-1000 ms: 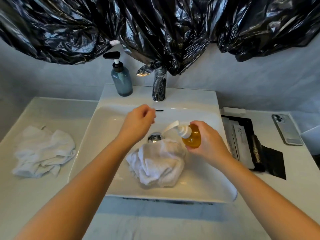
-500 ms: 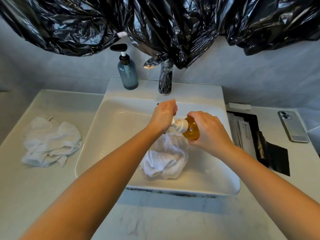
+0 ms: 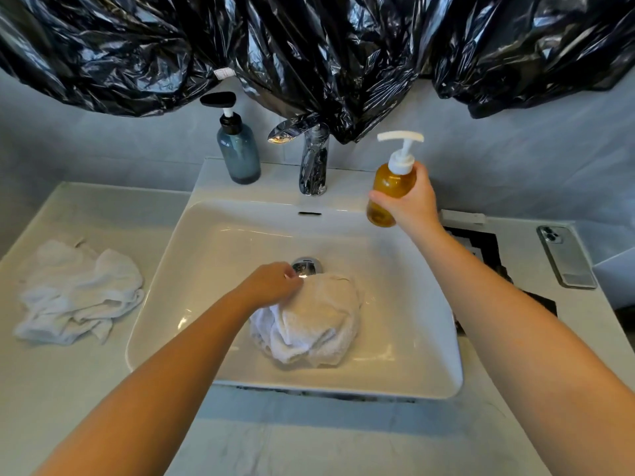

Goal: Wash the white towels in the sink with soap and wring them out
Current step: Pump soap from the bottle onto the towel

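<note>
Left hand (image 3: 275, 286) grips the towel (image 3: 319, 321) in the sink (image 3: 206, 269), centre frame; right hand (image 3: 414, 201) clasps the soap bottle (image 3: 385, 187), upper right. A spare towel (image 3: 79, 293) lies on the table (image 3: 51, 389), left.

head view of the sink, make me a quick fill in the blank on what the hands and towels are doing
1. The right hand grips the amber soap bottle, whose pump is ____ in colour.
2. The left hand grips the white towel lying in the ____.
3. The second towel lies crumpled on the counter at the person's ____ side.
4. The smartphone lies on the counter at the person's ____ side.
Missing words: white; sink; left; right.
</note>
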The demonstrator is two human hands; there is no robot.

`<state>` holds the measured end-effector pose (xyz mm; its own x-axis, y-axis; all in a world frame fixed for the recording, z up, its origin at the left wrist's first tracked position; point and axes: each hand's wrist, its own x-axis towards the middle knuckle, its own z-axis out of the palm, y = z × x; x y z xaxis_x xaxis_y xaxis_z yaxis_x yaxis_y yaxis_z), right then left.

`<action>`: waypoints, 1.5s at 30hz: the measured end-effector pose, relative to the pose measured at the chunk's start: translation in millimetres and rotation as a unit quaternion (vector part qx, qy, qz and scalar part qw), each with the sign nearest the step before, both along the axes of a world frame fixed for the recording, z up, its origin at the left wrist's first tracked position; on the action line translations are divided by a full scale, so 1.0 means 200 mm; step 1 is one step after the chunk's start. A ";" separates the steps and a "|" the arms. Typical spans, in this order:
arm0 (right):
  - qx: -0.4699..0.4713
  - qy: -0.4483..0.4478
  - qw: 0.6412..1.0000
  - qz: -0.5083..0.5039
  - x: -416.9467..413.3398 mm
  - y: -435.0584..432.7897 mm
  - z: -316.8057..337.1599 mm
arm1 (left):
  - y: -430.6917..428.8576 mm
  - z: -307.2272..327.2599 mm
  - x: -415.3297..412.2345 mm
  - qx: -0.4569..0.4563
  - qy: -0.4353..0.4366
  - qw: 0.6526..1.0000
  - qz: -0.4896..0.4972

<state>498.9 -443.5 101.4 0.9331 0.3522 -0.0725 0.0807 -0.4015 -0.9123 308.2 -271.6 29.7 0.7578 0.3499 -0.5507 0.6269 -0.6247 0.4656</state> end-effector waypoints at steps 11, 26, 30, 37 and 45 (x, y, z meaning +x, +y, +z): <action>0.065 0.022 0.993 -0.096 0.10 0.10 -0.08 | -0.03 0.16 -0.06 -0.127 -0.168 0.977 0.042; 0.004 0.063 0.970 0.237 -0.53 -0.11 -0.17 | 0.02 0.23 -0.20 -0.348 -0.087 0.933 -0.020; 0.095 0.173 0.974 0.114 -0.69 -0.02 -0.21 | -0.04 0.19 -0.17 -0.366 -0.248 0.888 0.130; 0.123 0.131 0.979 -0.098 -0.86 0.28 -0.18 | -0.44 0.21 -0.10 -0.164 -0.380 0.853 0.318; 0.129 0.184 0.966 -0.129 -0.82 0.32 -0.25 | -0.36 0.16 -0.03 -0.149 -0.357 0.883 0.267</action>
